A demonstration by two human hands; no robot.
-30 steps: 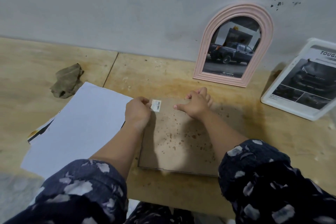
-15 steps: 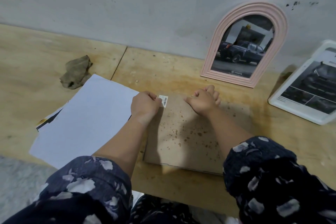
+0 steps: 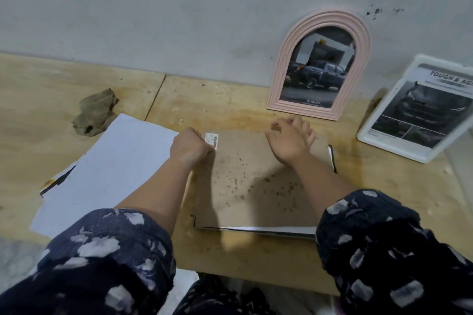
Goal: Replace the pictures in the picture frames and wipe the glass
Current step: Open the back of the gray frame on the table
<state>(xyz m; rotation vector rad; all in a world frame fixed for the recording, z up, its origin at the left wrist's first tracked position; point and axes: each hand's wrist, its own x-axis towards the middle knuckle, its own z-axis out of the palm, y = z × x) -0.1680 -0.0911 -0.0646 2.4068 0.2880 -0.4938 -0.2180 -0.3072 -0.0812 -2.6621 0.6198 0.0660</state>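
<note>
Lying face down on the wooden table (image 3: 230,258), the picture frame (image 3: 256,181) shows only its brown, spotted backing board, with its long sides running away from the person toward the wall. Both hands sit at the far edge of that board. The left hand (image 3: 190,147) is at the far left corner, fingers curled tight and knuckles up beside the barcode sticker (image 3: 212,139); I cannot tell whether it pinches the board's edge or only presses there. The right hand (image 3: 290,137) is further right along the same edge, fingers bent and spread, tips down on the board, holding nothing that I can see. My guess is that the backing has to lift from this far edge, up and toward the person. White sheets of paper (image 3: 110,174) lie just left of the frame, nearest the left hand. A crumpled cloth (image 3: 94,110) sits beyond them.
</note>
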